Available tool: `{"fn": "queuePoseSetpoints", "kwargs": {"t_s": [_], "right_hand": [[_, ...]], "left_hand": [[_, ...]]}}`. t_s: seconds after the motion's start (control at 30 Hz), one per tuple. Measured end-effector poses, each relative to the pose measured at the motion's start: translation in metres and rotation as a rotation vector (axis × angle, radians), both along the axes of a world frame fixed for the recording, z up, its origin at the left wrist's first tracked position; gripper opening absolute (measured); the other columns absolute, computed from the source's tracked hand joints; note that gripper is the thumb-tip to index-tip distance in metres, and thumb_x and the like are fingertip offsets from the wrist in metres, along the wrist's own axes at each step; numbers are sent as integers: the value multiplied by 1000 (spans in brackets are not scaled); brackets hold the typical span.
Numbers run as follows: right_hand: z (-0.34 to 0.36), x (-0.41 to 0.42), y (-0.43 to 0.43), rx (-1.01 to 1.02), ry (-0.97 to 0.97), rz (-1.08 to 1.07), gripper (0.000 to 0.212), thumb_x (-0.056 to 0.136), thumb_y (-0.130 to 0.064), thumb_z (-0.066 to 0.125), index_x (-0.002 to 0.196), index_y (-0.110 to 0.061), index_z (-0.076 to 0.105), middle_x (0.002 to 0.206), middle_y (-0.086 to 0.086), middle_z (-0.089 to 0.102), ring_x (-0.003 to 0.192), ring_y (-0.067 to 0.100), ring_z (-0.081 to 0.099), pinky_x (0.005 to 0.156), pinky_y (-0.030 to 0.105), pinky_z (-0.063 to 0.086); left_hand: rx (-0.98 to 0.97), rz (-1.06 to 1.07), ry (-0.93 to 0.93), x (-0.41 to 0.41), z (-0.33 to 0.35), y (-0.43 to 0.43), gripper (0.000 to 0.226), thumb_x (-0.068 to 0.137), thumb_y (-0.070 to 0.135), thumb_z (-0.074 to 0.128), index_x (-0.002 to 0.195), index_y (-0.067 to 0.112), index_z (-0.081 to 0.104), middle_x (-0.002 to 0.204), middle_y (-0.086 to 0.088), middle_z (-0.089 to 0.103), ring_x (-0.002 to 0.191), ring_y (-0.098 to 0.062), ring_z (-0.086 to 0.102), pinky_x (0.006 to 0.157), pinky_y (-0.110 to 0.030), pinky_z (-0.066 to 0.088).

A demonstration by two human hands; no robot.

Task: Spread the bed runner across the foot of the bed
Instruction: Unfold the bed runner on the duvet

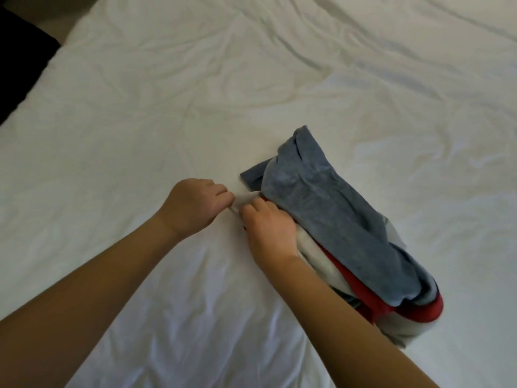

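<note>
While the bed runner (321,208) lies bunched just right of my hands on the bed (140,107), my left hand (193,205) and right hand (268,228) both pinch its pale edge; an uneven pull could drag the whole bundle instead of unfolding it.

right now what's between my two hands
In the head view, a short pale strip of cloth bridges the left hand and right hand, both pinching it; it looks like an edge of the bundled bed runner.

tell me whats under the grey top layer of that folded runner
Under the grey layer of the runner, red folds and white folds show; their middle parts are covered.
</note>
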State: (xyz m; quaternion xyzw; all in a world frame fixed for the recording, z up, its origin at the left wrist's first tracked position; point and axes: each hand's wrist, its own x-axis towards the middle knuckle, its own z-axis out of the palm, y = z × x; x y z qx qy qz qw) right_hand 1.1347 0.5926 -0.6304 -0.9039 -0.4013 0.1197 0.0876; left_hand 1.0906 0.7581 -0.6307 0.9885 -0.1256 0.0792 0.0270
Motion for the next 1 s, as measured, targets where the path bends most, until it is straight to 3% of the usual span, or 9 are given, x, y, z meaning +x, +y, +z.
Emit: {"fn": "queuePoseSetpoints", "kwargs": {"t_s": [0.17,0.27,0.37,0.43,0.53,0.63,0.8,0.93,1.0], "right_hand": [[11,-8,-26,159,-46,-27,21,78,-29,68,93,-15,68,90,4,63,80,25,59,62,31,42],[19,11,-49,250,-196,-104,36,75,-36,69,106,-18,66,106,5,61,97,25,57,74,37,47],[16,35,-65,17,-148,-246,64,77,-43,66,134,-22,46,138,12,42,129,32,38,97,48,39],[8,44,-72,-79,-42,-325,65,84,-47,59,140,-26,35,145,11,34,132,31,35,100,46,36],[-5,46,-84,-78,-32,-318,51,91,-39,52,137,-23,38,142,10,39,120,30,46,93,44,41],[-10,48,-95,-22,-44,-346,40,92,-27,52,131,-20,46,132,9,47,103,31,56,80,42,47],[-20,56,-109,-6,-39,-395,26,94,-22,49,120,-22,55,114,5,55,81,25,60,63,37,50],[-24,66,-121,71,-65,-409,25,94,-18,49,116,-21,61,109,7,59,77,28,62,56,36,49],[-24,75,-129,60,-88,-412,21,94,-16,49,111,-18,62,104,8,60,72,30,60,53,33,45]], "left_hand": [[-1,7,122,-1,-3,-10,12,63,0,68,68,11,67,62,-6,63,50,-27,55,40,-25,38],[-90,47,124,10,2,-18,17,64,13,50,70,13,66,68,-4,64,55,-28,56,43,-25,37],[-160,65,0,29,8,-32,29,72,18,42,85,11,68,80,-6,66,64,-27,60,43,-29,44],[-170,61,-49,46,13,-48,27,76,18,50,96,12,67,89,-6,66,73,-26,61,47,-33,48],[-176,52,-4,64,12,-78,37,74,30,65,107,15,64,100,-4,65,83,-26,62,53,-33,51],[-202,233,131,65,2,-103,49,79,45,64,120,19,54,106,-3,62,91,-25,61,57,-33,48],[-80,199,156,58,-15,-127,37,96,37,41,128,19,45,99,-5,59,84,-25,58,57,-35,48],[-116,241,129,58,-17,-131,50,92,38,54,137,17,43,101,-6,62,83,-24,60,53,-32,46],[-102,225,98,58,-16,-136,43,91,31,58,130,15,53,89,-6,65,74,-23,60,48,-31,47]]}}
